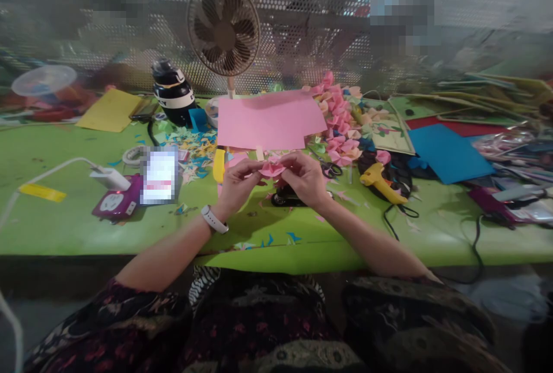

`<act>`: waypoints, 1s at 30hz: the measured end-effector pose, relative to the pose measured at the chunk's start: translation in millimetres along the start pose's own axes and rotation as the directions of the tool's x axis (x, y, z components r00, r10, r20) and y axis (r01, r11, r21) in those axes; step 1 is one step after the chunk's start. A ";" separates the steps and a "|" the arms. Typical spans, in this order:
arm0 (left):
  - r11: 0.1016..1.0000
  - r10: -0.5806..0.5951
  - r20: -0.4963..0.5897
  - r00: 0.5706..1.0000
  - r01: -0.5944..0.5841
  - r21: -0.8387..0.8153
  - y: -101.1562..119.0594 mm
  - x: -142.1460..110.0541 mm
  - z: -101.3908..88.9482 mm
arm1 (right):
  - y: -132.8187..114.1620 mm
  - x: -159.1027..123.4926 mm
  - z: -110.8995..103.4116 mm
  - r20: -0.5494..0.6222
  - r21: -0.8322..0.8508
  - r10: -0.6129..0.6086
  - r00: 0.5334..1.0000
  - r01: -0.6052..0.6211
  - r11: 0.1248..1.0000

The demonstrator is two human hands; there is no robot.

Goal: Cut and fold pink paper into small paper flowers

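Note:
Between my two hands, above the green tabletop, is a small pink paper flower [272, 169]. My left hand [242, 181], with a white band at the wrist, pinches its left side. The fingers of my right hand [304, 177] are closed on its right side. Below my hands lies a black stapler-like object [285, 196], partly hidden by my right hand. A large pink paper sheet [268, 122] lies just beyond my hands. A yellow-handled tool [219, 165] sits to the left, and black-handled scissors [332, 170] lie right of my right hand.
A pile of pink paper flowers [339, 116] stands at the back right, near a yellow glue gun [382, 183] with a cord. Leftward are a lit phone [159, 176], a purple power socket [116, 201], a black bottle [173, 93] and a fan [223, 30]. Blue paper [449, 153] lies right.

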State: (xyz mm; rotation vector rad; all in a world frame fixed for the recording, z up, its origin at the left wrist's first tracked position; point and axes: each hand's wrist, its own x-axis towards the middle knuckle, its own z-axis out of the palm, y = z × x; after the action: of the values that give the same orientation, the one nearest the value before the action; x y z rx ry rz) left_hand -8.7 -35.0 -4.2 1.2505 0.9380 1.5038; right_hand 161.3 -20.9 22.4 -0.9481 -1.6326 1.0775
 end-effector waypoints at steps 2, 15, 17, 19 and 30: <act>1.000 0.001 0.001 1.000 -0.001 0.018 0.3 0.6 0.2 | -0.8 0.5 0.2 0.007 0.018 0.013 1.000 -0.013 1.000; 0.994 0.088 0.063 0.994 -0.092 0.059 5.4 -0.3 -1.6 | -1.4 0.6 -2.3 0.052 0.130 0.061 0.997 -0.068 0.989; 0.994 0.085 0.068 0.994 -0.089 0.061 4.4 0.2 -2.0 | -0.7 1.1 -3.6 0.060 0.137 0.062 0.996 -0.069 0.988; 0.998 0.033 0.063 0.998 -0.036 0.046 1.9 1.0 -2.7 | 0.2 2.3 -5.9 0.063 0.135 0.065 0.996 -0.073 0.988; 0.990 -0.050 0.075 0.996 0.040 0.138 -3.9 1.7 -4.5 | 11.2 8.8 -13.8 0.050 0.063 0.076 0.996 -0.079 0.995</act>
State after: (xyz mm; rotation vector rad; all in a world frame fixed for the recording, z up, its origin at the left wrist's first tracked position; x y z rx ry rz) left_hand -12.5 -32.2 -8.3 1.3674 1.0245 1.3640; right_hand 173.4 -6.1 16.9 -0.9566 -1.5997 1.2072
